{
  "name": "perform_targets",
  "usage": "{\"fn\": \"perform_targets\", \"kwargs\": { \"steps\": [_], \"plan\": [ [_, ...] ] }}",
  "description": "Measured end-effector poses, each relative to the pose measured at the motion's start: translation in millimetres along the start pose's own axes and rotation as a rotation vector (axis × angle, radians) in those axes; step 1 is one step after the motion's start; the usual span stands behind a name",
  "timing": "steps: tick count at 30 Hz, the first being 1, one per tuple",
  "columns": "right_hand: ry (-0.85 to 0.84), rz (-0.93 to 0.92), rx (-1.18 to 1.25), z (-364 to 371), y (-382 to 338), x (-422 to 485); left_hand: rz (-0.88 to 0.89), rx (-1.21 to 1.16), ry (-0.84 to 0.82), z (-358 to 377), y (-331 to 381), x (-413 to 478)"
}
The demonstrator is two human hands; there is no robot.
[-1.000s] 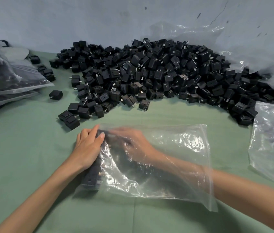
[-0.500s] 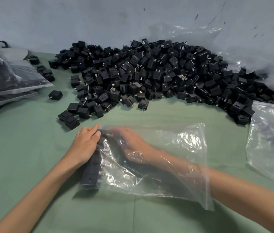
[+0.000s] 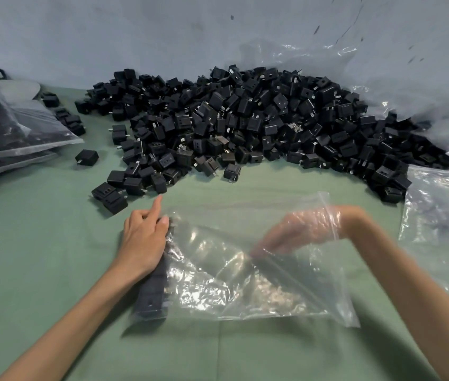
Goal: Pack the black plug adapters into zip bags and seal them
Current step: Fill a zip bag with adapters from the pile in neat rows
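Note:
A clear zip bag (image 3: 245, 270) lies on the green cloth in front of me. Along its closed left end stands a row of black plug adapters (image 3: 153, 295). My left hand (image 3: 143, 240) rests on that row from outside the bag, index finger pointing away. My right hand (image 3: 295, 232) is inside the bag near its open right end, blurred, fingers loosely apart and holding nothing that I can see. A big heap of loose black adapters (image 3: 245, 125) covers the far half of the table.
Filled zip bags (image 3: 11, 133) are stacked at the far left. A pile of empty clear bags (image 3: 443, 215) lies at the right edge. A large crumpled plastic sheet (image 3: 383, 78) sits behind the heap against the grey wall. Green cloth (image 3: 53, 257) spreads around the bag.
My right hand has drawn back from the adapter row toward the bag's open right end. The left hand stays on the row, its index finger now lifted.

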State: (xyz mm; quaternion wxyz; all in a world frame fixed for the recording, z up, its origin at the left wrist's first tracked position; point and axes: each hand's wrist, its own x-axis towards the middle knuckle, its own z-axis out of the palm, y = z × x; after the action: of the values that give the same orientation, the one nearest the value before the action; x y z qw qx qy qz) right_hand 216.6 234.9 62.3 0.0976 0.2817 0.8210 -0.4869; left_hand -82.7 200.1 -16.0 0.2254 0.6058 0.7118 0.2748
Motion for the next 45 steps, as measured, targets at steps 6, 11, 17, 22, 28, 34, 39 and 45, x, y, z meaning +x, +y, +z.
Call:
{"fn": "perform_targets", "kwargs": {
  "steps": [6,11,17,22,28,34,39,45],
  "plan": [
    [0.927,0.247,0.048,-70.5,24.3,-56.2,-0.014,-0.009,-0.008,1.5,-2.8,2.3],
    [0.719,0.218,-0.343,-84.7,26.3,66.3,-0.012,-0.009,-0.032,1.0,-4.3,2.5],
    [0.546,0.293,-0.537,-85.0,35.3,110.5,-0.004,0.001,-0.035,1.2,-5.8,1.3],
    [0.722,0.313,-0.236,-78.2,44.2,37.7,-0.009,-0.006,-0.046,1.9,-6.5,2.1],
    [0.862,0.224,0.256,-19.6,60.3,-79.9,-0.011,-0.004,-0.044,1.4,-5.3,1.5],
    [0.285,0.117,0.358,28.2,31.6,-55.8,-0.039,-0.018,-0.055,0.3,-2.8,1.5],
    [0.314,-0.060,0.197,38.0,-0.7,29.9,-0.044,-0.022,-0.070,-1.8,-0.2,1.6],
    [0.616,-0.211,-0.057,50.2,-24.9,112.9,-0.005,-0.039,-0.058,-3.2,0.5,-1.5]
  ]
}}
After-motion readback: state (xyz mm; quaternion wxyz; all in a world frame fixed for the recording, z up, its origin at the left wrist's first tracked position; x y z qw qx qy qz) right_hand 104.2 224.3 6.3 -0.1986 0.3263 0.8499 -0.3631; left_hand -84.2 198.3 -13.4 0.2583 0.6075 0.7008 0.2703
